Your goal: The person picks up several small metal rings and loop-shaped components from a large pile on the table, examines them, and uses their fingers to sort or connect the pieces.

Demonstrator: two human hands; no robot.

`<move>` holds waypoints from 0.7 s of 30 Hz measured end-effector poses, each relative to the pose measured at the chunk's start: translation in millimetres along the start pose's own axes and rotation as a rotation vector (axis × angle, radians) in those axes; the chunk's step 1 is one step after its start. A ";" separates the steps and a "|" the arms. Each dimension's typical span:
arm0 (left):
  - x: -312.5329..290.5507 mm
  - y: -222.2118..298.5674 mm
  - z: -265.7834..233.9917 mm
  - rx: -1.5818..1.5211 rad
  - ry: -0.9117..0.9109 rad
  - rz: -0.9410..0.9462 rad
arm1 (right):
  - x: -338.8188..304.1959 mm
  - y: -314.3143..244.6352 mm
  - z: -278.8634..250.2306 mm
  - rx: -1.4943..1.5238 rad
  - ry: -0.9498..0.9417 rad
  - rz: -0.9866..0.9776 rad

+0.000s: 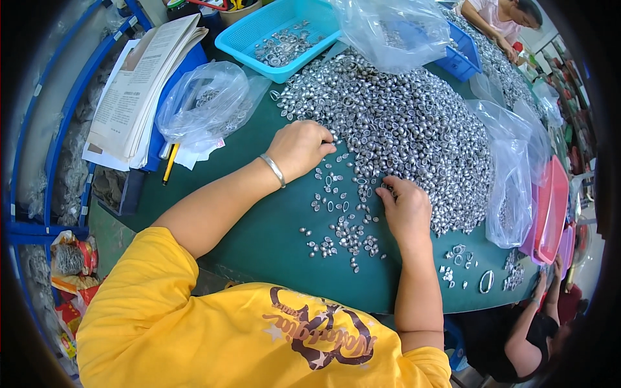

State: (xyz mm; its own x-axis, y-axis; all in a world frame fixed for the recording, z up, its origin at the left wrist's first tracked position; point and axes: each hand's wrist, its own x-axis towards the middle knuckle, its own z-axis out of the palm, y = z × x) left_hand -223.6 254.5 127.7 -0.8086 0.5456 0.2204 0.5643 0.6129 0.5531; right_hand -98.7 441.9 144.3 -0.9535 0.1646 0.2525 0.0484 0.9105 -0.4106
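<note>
Showed a large heap of small metal pieces (414,129), some ring-shaped and some rounded, on a green table (259,213). Placed the left hand (301,150) at the heap's left edge, with fingers bent toward the pieces; could not tell any piece within that grip. Set the right hand (407,205) at the near edge, with thumb and forefinger close together over a few pieces; could not tell a pinch from a mere touch. Included loose clusters (349,236) between the two forearms and, at lower right, an oval ring (482,282) apart from the heap. Judged likeliest to go wrong: a slide of heap pieces into the clusters, from raking too deep. Judged also possible: a scatter of clusters, from a sideways sweep of the right forearm (418,284), or a spill over the near table edge. Framed the heap, farther out, with a turquoise basket (249,61), a clear bag (508,187) and a pink basket (552,210); placed printed papers (139,84) and a yellow pencil (171,163) at far left.
</note>
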 end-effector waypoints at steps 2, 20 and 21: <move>-0.8 -1.3 1.8 0.022 0.015 0.032 | -1.7 0.1 -0.3 -0.021 -0.018 -0.009; -41.7 49.3 -9.8 -0.891 -0.064 -0.046 | 0.6 -7.3 -19.5 1.057 -0.407 0.394; -43.1 50.0 -11.0 -0.987 -0.134 -0.180 | 0.8 -6.0 -22.0 1.322 -0.509 0.544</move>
State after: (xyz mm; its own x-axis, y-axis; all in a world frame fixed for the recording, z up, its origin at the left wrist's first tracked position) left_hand -162.3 255.3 154.6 -0.8083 0.5886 0.0093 -0.0035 -0.0205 0.9998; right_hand -93.2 444.9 166.2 -0.9196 -0.0381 -0.3910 0.3879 -0.2456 -0.8884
